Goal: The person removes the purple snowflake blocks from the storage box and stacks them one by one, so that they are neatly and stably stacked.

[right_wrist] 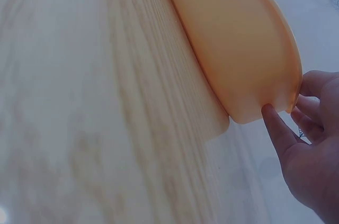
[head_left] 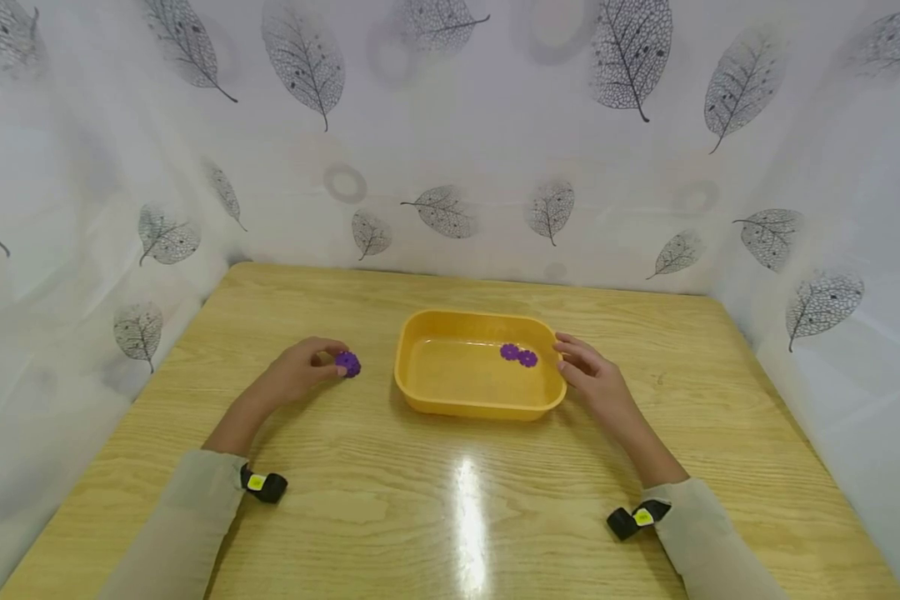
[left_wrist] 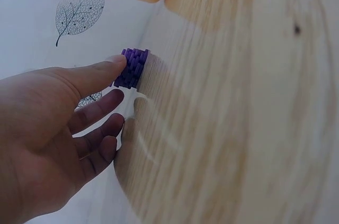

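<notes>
A small stack of purple flower-shaped discs (head_left: 348,363) stands on the table left of the yellow tray. My left hand (head_left: 303,367) pinches at this stack (left_wrist: 132,69) with thumb and forefinger; the forefinger is hidden in the left wrist view, where the other fingers hang apart from it. Over at the tray's right end, my right hand (head_left: 596,379) grips the yellow tray (head_left: 472,410), thumb against the outer end wall and fingers at the rim. Two purple flower discs (head_left: 527,358) lie inside the tray, near its right end.
The wooden table (head_left: 360,517) carries the tray near its middle. A white curtain (head_left: 465,142) printed with grey leaves surrounds the back and both sides. Each wrist wears a black strap with a small camera (head_left: 272,488).
</notes>
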### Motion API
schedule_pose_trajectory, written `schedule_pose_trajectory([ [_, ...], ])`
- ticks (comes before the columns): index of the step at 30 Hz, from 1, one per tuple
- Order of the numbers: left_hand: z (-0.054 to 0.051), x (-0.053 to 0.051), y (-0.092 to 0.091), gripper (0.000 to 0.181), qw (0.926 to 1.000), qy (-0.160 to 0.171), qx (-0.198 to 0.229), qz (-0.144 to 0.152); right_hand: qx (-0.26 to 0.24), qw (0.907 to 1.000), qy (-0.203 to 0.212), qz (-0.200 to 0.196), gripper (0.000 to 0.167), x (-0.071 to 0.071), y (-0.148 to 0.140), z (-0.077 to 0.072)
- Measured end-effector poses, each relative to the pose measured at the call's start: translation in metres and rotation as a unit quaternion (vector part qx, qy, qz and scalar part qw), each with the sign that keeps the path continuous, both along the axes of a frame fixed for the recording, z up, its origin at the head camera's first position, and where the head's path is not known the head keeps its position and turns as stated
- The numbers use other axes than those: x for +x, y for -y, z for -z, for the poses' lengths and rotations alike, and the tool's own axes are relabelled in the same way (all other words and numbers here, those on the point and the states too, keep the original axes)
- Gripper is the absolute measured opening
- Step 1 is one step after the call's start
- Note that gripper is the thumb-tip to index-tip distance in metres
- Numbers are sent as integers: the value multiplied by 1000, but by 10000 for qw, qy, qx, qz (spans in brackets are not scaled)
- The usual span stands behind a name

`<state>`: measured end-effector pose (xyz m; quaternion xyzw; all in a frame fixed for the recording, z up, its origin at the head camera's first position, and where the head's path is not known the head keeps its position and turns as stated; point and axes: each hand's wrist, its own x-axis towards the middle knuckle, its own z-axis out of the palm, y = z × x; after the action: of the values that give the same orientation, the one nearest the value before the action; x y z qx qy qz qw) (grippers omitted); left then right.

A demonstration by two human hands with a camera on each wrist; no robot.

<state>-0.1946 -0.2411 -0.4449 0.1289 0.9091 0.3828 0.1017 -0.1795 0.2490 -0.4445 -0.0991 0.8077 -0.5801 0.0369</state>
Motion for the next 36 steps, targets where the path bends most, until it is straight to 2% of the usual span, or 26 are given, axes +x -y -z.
schedule_pose_trajectory([
  [15,1,-2,0,48,9999,86,-135,18,-7,10000,3,12,45,-1,-1,-1],
  [27,2,-1,-1,48,9999,32,-105,-49,84,10000,-39,26,45,-3,-1,-3],
  [36,-1,-2,-1,49,9999,50,-91,-36,-12,10000,-45,-48,46,-3,-2,-2],
])
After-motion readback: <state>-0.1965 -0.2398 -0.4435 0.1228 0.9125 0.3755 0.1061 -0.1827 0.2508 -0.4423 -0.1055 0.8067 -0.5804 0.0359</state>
